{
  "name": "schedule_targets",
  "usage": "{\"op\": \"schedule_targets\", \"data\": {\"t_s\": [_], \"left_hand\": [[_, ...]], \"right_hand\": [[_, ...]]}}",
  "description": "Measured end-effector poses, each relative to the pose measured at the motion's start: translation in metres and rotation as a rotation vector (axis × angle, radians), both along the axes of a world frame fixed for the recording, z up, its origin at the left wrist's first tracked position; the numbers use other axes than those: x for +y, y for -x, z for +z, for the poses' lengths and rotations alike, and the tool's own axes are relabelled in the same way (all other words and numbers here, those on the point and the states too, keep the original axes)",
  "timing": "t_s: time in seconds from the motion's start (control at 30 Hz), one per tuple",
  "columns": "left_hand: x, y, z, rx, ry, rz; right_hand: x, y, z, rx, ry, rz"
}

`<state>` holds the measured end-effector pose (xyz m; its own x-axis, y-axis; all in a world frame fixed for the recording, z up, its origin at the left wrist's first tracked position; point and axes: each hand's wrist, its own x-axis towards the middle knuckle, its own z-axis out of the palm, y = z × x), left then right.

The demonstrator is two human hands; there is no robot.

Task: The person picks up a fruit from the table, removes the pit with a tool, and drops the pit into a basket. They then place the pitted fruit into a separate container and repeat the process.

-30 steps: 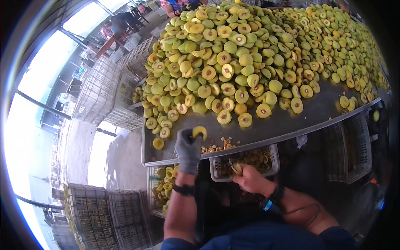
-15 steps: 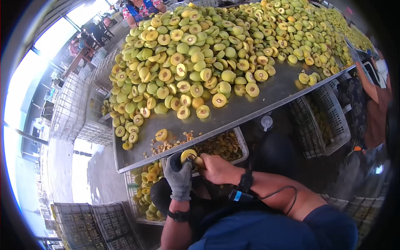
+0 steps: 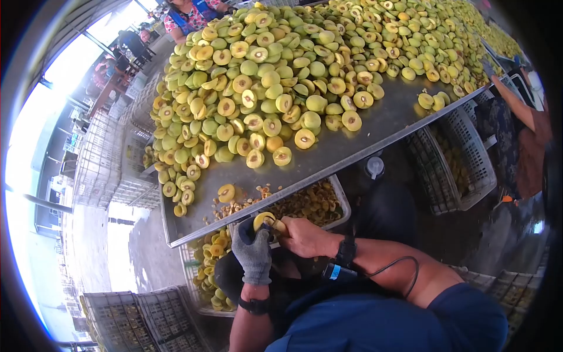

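Observation:
My left hand [image 3: 253, 253], in a grey glove, grips a yellow plum-like fruit half [image 3: 263, 219] just below the metal table's edge. Bare and wrapped closed, my right hand [image 3: 309, 237] holds a small tool [image 3: 281, 227] with a yellowish handle. Its tip meets the fruit half; fingers partly hide the tool. Behind my hands, a tray [image 3: 346, 205] holds loose pits and scraps. A crate of fruit halves [image 3: 214, 273] stands beneath the table, left of my gloved hand. On the table, one fruit half [image 3: 226, 192] lies beside scattered pits [image 3: 231, 208].
A large heap of halved green-yellow fruit [image 3: 270, 88] covers much of the metal table [image 3: 346, 146]. Plastic crates [image 3: 146, 320] stand at left, another crate [image 3: 472, 176] at right. One person [image 3: 190, 14] is across the table; another person's arm [image 3: 516, 108] shows at right.
The view has shifted slightly. Both hands stay together at the fruit half, and more of its curved rim and hollow now shows beside the tool tip.

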<state>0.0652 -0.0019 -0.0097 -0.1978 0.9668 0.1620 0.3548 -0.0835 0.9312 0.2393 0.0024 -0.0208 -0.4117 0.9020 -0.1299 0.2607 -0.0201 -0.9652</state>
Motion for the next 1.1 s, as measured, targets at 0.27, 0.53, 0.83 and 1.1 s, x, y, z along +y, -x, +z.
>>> {"op": "schedule_targets", "data": {"t_s": [0.27, 0.53, 0.83, 1.1], "left_hand": [[-0.001, -0.002, 0.006, -0.015, 0.067, 0.044], [-0.003, -0.008, 0.017, 0.015, 0.015, 0.043], [-0.002, 0.003, 0.008, 0.039, 0.025, -0.072], [0.011, 0.011, -0.04, -0.184, 0.008, -0.058]], "right_hand": [[0.002, 0.002, 0.0, 0.281, 0.14, 0.139], [-0.001, 0.0, 0.01, -0.069, 0.004, -0.026], [0.004, -0.007, -0.001, 0.402, 0.257, 0.285], [-0.002, -0.003, -0.003, 0.447, 0.677, 0.407]]}}
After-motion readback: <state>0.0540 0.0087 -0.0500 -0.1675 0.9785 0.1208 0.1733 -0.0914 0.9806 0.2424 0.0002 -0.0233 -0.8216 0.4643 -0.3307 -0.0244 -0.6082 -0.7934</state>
